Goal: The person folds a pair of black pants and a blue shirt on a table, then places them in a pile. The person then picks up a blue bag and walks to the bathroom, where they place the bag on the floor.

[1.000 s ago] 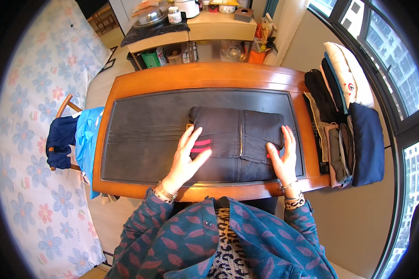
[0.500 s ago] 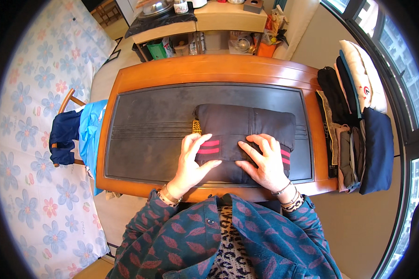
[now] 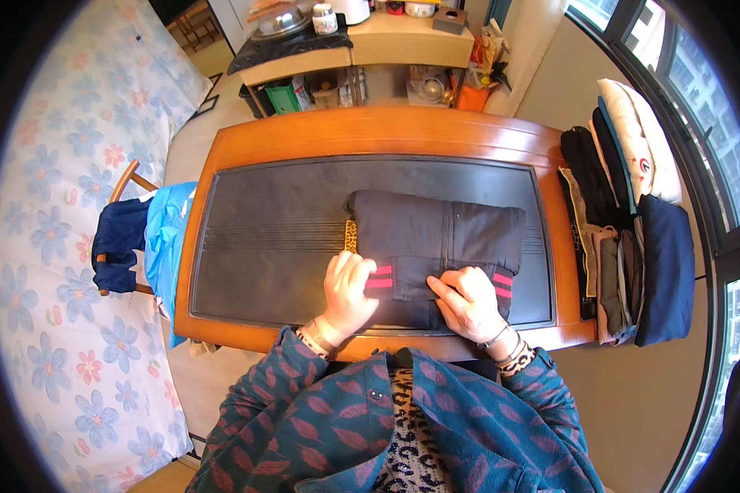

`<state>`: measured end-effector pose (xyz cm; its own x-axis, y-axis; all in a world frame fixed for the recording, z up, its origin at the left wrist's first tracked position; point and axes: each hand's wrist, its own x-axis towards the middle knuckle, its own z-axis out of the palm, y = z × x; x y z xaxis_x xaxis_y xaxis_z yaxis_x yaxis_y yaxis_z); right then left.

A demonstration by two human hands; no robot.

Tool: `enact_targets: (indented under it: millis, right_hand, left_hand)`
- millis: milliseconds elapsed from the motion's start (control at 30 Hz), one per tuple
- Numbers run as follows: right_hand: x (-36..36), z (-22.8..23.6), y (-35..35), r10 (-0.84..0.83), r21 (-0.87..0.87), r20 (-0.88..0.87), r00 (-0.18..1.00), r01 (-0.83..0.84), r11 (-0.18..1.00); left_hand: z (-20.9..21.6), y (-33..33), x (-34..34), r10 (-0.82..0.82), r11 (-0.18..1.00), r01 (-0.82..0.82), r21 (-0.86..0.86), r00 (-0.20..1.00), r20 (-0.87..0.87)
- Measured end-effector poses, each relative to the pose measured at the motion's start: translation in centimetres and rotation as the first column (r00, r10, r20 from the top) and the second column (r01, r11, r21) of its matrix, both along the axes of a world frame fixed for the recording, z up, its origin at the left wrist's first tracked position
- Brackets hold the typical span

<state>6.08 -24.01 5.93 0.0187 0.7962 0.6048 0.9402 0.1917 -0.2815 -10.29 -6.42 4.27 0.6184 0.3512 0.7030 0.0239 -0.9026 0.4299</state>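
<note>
Both hands are on the folded garment: my left hand curls over its near left corner, fingers bent and gripping the fabric by a pink-striped cuff, while my right hand grips the near edge, knuckles up, index finger stretched flat along the fold. I see the garment as a dark, soft-looking rectangle with a seam down its middle and a second striped cuff at its right end, lying on the near half of a dark mat with fine ribbing across it. That mat fills a glossy wooden table with rounded corners. A stack of folded clothes, black, grey, navy and white, sits at the table's right end. Blue cloth hangs off the left edge.
</note>
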Motion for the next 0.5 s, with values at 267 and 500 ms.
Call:
enact_targets:
  millis: [267,500]
  right_hand:
    - [-0.4,-0.4,-0.5,-0.006,0.06,-0.019,1.0,0.007,0.998]
    - [-1.1,1.4,-0.5,0.05,0.088,-0.081,0.995,-0.043,0.995]
  left_hand:
    - [6.1,-2.3,0.7,-0.321,0.937,0.299,-0.183,0.94,-0.112]
    - [2.7,-2.0,4.8,-0.113,0.981,0.172,0.09,0.882,-0.458]
